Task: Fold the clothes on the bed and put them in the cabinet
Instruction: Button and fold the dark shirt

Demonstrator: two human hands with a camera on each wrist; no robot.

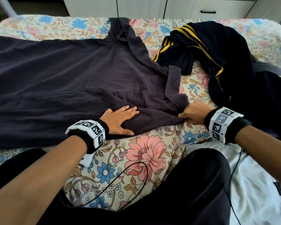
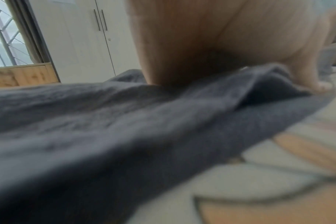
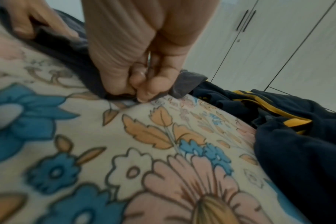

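Observation:
A dark purple shirt [image 1: 68,82] lies spread across the floral bed [image 1: 146,159], its body to the left and its collar toward the middle right. My left hand [image 1: 120,120] lies flat on the near sleeve area with straight fingers and presses it down. The right hand [image 1: 191,114] pinches the edge of the same shirt [image 3: 188,81] between thumb and fingers [image 3: 146,89] at the bed surface. In the left wrist view the grey-looking cloth [image 2: 125,128] runs under my palm [image 2: 182,53]. A dark navy garment with yellow stripes [image 1: 217,51] sits crumpled at the right.
White cabinet doors and a drawer with a black handle [image 1: 208,12] stand beyond the far edge of the bed. My legs in black trousers [image 1: 193,184] rest on the bed at the near side, with a black cable [image 1: 136,179] and a white cloth [image 1: 253,184] close by.

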